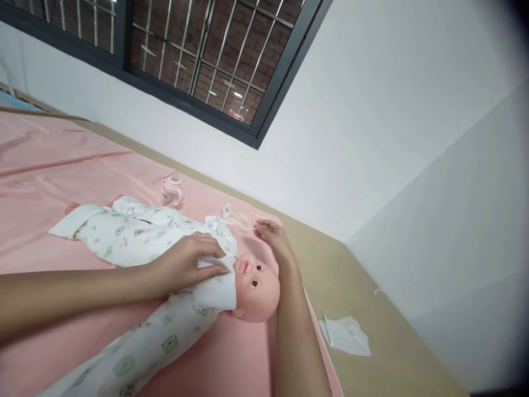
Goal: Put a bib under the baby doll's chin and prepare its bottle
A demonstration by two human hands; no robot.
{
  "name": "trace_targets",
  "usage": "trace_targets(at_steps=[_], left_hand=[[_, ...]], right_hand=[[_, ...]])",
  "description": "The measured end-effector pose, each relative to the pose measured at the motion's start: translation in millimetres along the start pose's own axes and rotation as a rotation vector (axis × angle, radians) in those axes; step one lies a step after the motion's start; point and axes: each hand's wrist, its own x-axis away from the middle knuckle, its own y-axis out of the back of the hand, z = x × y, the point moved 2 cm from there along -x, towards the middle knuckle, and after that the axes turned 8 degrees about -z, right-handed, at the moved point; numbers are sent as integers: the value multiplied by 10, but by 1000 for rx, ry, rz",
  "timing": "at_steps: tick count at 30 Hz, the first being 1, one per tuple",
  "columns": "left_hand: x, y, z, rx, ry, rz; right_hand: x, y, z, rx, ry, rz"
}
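Observation:
A baby doll (258,292) lies on its back on a pink sheet (243,364), head to the right, in pale clothing (124,234) printed with small animals. One long sleeve (161,336) stretches toward the lower left. My left hand (192,262) rests on the doll's upper chest, thumb and fingers closed on a white cloth (219,292) at its neck. Beyond the doll's head is my right hand (273,237), empty, with its fingers stretched out and slightly bent. A clear plastic packet (235,216) lies near those fingertips.
A pink baby bottle (171,191) stands beyond the doll's body. To the right, a folded white cloth (347,335) lies on the tan surface (322,259) bordering the sheet. White walls (314,154) and a barred window (206,60) close off the far side.

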Motion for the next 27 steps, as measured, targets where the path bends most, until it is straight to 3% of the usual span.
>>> trace_targets(at_steps=[4,8,18,27], left_hand=[[-92,-164,20,-85,-15,21],[-104,-260,62,-112,-36,47],[-120,-364,76,-68,-48,120],[-90,-381,121,-143,-92,85]], right_hand=[[-103,12,-599,-13,-197,-5],[-118,74,-875,-66,-252,-70],[-86,102,-868,-16,-204,-113],[135,93,-710,178,-55,-140]])
